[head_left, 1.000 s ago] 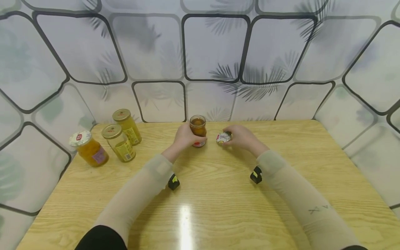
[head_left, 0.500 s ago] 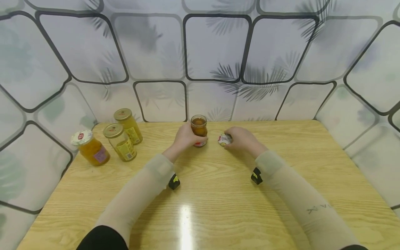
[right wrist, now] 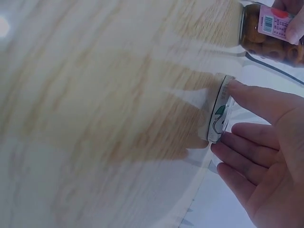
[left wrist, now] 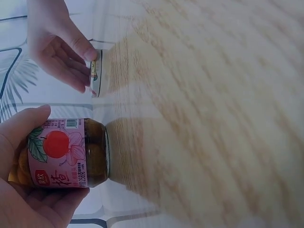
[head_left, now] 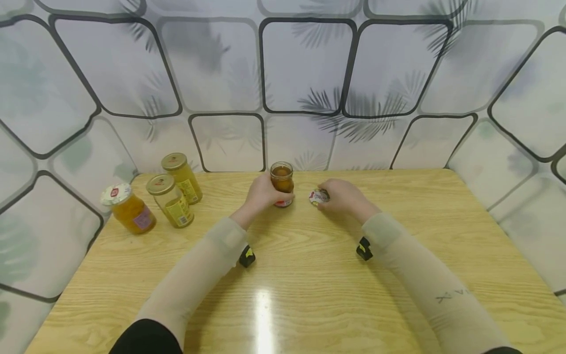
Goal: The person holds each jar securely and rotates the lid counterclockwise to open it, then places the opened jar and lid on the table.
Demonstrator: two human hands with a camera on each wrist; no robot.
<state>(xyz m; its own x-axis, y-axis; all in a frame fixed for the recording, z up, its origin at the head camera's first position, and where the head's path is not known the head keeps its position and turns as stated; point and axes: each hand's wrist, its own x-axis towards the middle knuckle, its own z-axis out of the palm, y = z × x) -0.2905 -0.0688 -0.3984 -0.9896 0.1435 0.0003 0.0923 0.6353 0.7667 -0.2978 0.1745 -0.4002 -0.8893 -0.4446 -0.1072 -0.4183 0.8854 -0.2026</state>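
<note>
Upright on the table, an uncapped glass jar of brown fruit (head_left: 281, 178) stands near the back edge. My left hand (head_left: 262, 192) grips it around its side. The left wrist view shows the jar's pink label (left wrist: 59, 152) with a red fruit on it, the fingers and thumb wrapped round it. To the right of the jar a round patterned lid (head_left: 319, 197) lies flat on the wood. My right hand (head_left: 344, 196) holds this lid by its rim, and the right wrist view shows the thumb on one edge and fingertips at the opposite edge.
Three closed jars stand at the table's left: an orange-filled jar with a white lid (head_left: 132, 214) and two gold-lidded yellow jars, one nearer (head_left: 172, 206) and one behind (head_left: 185, 179). A patterned wall (head_left: 230, 142) borders the wooden table (head_left: 305, 295) at the back.
The lid and the right hand's fingers have shifted slightly, and the lid now sits flatter on the table. The left hand and its jar hold still.
</note>
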